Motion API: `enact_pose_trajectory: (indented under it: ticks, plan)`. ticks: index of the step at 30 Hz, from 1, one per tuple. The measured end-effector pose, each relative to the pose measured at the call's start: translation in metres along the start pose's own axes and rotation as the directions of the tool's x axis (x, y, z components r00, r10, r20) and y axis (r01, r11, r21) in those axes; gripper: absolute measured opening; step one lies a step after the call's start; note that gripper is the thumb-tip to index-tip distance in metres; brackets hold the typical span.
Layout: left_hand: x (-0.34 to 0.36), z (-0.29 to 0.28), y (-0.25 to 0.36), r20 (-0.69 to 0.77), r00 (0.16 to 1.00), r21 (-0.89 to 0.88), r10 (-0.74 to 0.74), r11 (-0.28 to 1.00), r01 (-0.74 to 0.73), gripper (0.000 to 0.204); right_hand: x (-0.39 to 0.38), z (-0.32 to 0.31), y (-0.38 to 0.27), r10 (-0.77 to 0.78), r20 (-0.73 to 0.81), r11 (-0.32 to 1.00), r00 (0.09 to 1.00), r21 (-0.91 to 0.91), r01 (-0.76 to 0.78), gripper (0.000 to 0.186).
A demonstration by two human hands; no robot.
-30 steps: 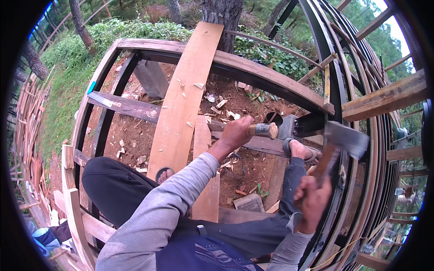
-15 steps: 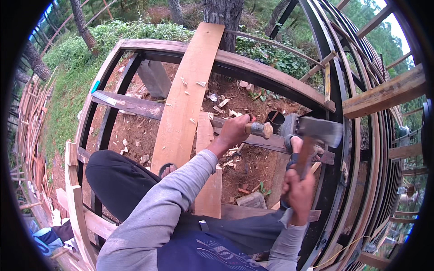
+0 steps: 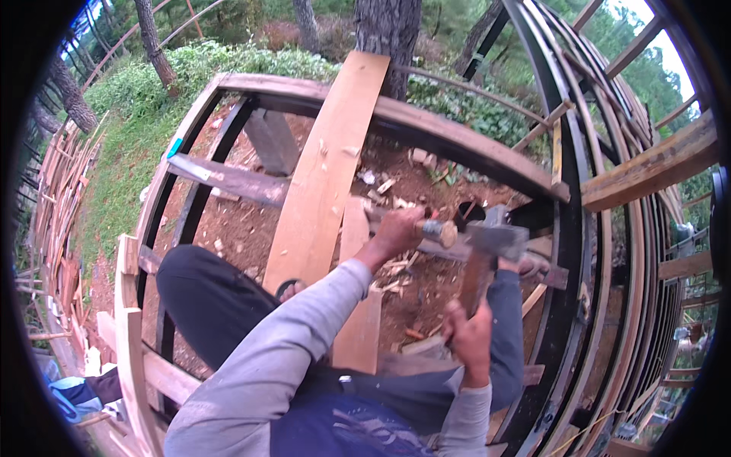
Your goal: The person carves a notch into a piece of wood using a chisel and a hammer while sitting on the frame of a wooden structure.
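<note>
My left hand (image 3: 400, 231) is closed around a chisel (image 3: 442, 231), whose round wooden butt with a metal band points right; its blade is hidden by the hand. In my right hand (image 3: 470, 339) is a hatchet (image 3: 499, 242) by its wooden handle, its steel head raised close to the right of the chisel's butt. A narrow plank (image 3: 358, 327) lies below my left wrist, passing under the forearm. Beside it a long, wide pale board (image 3: 320, 175), dotted with wood chips, slopes away toward a tree trunk.
A dark frame with a wooden top rail (image 3: 457, 141) surrounds my seated legs. A crossbar (image 3: 236, 181) spans it, carrying a turquoise-tipped tool. Wood chips litter the soil beneath, near a dark can (image 3: 470, 212). Long bars (image 3: 617, 251) line the right; timber (image 3: 65, 221) is piled left.
The hatchet has swung left, its head now close to the chisel's butt. My left hand keeps its grip on the chisel. The whole view has shifted slightly.
</note>
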State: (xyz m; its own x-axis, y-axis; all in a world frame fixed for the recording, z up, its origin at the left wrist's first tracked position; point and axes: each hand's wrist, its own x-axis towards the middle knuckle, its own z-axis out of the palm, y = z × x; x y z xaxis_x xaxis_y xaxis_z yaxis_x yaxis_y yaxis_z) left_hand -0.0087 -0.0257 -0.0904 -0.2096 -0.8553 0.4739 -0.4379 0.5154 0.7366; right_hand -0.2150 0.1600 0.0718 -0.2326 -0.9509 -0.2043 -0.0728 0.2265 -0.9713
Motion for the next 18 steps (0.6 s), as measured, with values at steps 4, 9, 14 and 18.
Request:
enact_pose_trajectory:
  ticks: [4,9,14,18]
  plan:
    - [-0.037,-0.015,-0.039,0.053,0.998,0.031,-0.029,0.999,0.027,0.02,0.0,0.009,0.013,-0.068,-0.172,0.963,0.983,0.247,0.11,0.024]
    - [-0.025,-0.014,-0.007,0.034,0.997,-0.094,0.076,0.993,-0.073,0.017,0.002,0.003,0.042,-0.17,-0.152,0.924,0.974,0.319,0.211,0.017]
    - [-0.091,-0.08,-0.019,-0.276,0.94,-0.237,-0.202,0.962,0.137,0.018,-0.044,0.039,0.104,0.229,-0.094,0.886,0.969,0.433,-0.167,0.023]
    - [-0.129,-0.103,-0.06,-0.278,0.73,-0.684,-0.625,0.662,0.306,0.021,-0.052,0.045,0.129,0.358,0.086,0.792,0.93,0.499,-0.351,0.021]
